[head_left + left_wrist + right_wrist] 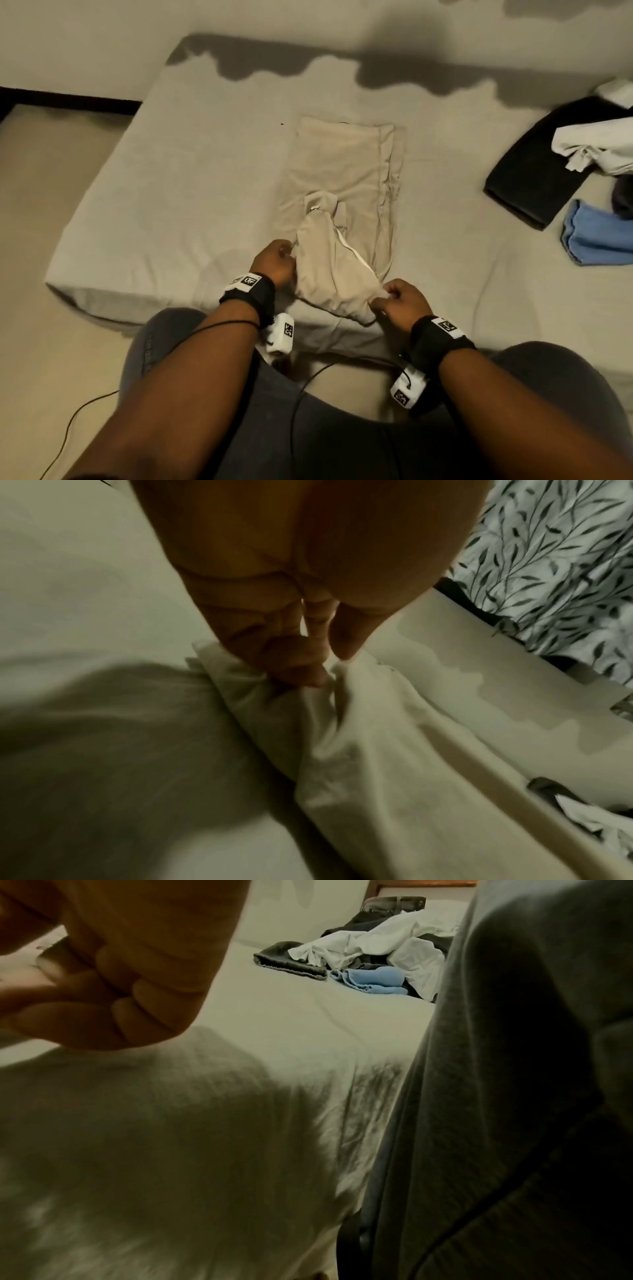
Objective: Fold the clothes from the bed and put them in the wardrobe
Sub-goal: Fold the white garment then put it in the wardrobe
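L hand (274,262) & R hand (399,303) both pinching.

Bare sheet lies left of the trousers (346,178) on the bed (171,192); the clothes pile (582,154), seemingly loose, blocks the right.

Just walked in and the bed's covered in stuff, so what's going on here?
A person is folding laundry on the bed. Both hands grip the near end of a beige garment spread on the sheet: the left hand pinches its left edge, the right hand its right corner. It is only partly folded. Off to the right lies an unfolded pile with dark, white and blue pieces, still waiting. No wardrobe is in view.
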Available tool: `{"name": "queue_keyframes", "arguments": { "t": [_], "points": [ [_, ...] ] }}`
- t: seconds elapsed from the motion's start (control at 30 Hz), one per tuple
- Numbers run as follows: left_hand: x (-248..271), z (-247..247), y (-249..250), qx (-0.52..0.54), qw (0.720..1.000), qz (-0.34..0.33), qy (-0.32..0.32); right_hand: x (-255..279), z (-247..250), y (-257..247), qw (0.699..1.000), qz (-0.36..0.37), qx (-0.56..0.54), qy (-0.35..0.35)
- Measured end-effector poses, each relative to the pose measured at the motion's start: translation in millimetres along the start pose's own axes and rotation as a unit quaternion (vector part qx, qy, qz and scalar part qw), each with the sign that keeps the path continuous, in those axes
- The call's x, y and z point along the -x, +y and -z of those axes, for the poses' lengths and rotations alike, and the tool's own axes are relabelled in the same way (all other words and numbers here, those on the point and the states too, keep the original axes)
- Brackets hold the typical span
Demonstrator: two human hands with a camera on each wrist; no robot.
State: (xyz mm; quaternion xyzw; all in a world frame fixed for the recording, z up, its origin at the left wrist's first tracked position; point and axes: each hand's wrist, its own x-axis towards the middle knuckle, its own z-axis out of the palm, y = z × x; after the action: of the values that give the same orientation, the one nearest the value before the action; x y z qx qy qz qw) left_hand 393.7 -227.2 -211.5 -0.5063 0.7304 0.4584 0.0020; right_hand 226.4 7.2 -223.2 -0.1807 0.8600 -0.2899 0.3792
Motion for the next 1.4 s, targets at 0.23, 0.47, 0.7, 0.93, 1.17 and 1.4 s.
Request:
{"name": "queue_keyframes", "arguments": {
  "t": [0.23, 0.47, 0.7, 0.93, 1.17, 1.4],
  "points": [
    [-16, 9, -3, -0.041, 0.999, 0.000, 0.031, -6, -3, -7, 0.994, 0.085, 0.067, -0.016],
    [12, 24, -37, 0.083, 0.986, 0.024, 0.146, -1, -4, -17, 0.995, 0.085, 0.055, 0.017],
    [34, 28, -56, -0.029, 0.998, 0.048, 0.024, 23, -17, -17, 0.997, -0.014, 0.043, -0.065],
    [62, 25, -32, 0.267, 0.961, 0.039, -0.058, 36, 31, -40, 0.946, -0.055, -0.313, 0.068],
    [75, 17, -53, -0.095, 0.989, -0.077, -0.080, 54, 11, -6, 0.993, -0.113, 0.016, 0.037],
    [86, -1, -45, -0.302, 0.945, -0.114, -0.056, 57, -6, -19, 0.946, 0.161, 0.266, 0.093]
  ]
}}
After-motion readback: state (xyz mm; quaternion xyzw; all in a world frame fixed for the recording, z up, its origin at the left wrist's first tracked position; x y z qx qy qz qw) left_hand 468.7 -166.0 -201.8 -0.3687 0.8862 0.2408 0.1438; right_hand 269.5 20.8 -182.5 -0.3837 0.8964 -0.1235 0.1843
